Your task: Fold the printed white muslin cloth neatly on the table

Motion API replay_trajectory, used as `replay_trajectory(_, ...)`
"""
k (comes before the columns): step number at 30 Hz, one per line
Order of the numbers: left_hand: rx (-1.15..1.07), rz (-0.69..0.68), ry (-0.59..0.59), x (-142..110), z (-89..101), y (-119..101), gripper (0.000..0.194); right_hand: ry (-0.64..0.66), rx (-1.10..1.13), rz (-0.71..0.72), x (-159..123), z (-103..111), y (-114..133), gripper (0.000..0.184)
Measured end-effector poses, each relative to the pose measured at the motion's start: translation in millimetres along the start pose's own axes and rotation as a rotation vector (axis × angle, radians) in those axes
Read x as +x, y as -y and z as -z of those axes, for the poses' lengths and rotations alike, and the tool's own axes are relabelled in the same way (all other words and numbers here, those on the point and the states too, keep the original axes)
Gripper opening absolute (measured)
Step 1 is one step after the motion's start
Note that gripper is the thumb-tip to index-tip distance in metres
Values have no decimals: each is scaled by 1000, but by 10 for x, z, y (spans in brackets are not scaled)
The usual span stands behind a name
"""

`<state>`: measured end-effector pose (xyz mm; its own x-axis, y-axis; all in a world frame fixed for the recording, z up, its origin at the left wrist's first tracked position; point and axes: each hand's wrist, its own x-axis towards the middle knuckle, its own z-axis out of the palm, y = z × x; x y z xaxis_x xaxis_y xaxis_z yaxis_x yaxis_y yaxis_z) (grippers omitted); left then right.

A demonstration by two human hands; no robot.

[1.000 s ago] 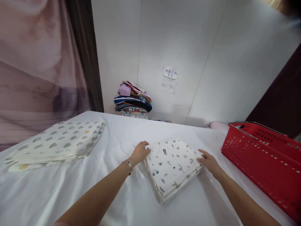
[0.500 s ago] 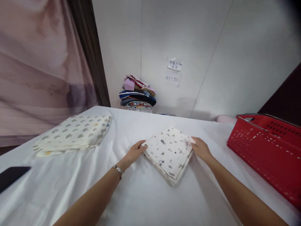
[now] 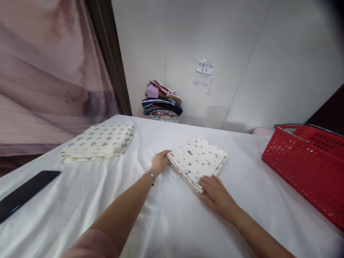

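Note:
A folded white cloth with small printed figures (image 3: 197, 160) lies on the white sheet (image 3: 150, 222) in the middle. My left hand (image 3: 160, 162) touches its left corner, fingers curled against the edge. My right hand (image 3: 216, 194) rests flat at its near corner, fingers stretched out and pressing on the fabric. Neither hand lifts the cloth.
A second folded cloth with grey spots (image 3: 100, 140) lies at the left. A red plastic basket (image 3: 306, 163) stands at the right. A dark flat phone-like object (image 3: 24, 192) lies at the near left. A stack of folded clothes (image 3: 162, 101) sits by the back wall.
My right hand has slid from the cloth's right corner down to its near corner. The cloth has turned a little. The view has shifted, bringing the dark flat object further in.

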<state>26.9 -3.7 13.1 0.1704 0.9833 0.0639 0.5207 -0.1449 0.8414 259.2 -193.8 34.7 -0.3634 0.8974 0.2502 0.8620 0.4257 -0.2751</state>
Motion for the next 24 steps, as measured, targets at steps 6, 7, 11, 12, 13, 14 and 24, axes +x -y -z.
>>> replay_trajectory(6, 71, 102, 12, -16, 50, -87, 38, -18, -43, -5, 30, 35, 87, 31)
replay_trajectory(7, 85, 121, -7, -44, 69, -101, 38, -14, -32, -11, 49, 61, 136, 30)
replay_trajectory(11, 59, 234, -100, -272, 97, -125, 40, -51, 9, -10, 136, 70, 295, 25)
replay_trajectory(12, 8, 277, -91, -353, 86, -132, 38, -71, 11, -13, 156, 42, 306, 23)
replay_trajectory(13, -58, 317, -61, -438, 68, -147, 34, -94, 9, -21, 174, 7, 305, 22)
replay_trajectory(14, -132, 349, -17, -522, 44, -169, 30, -112, 2, -35, 190, -31, 293, 20)
replay_trajectory(24, -487, 430, 265, -894, -320, -482, 22, -145, -53, -129, 325, -125, 173, 23)
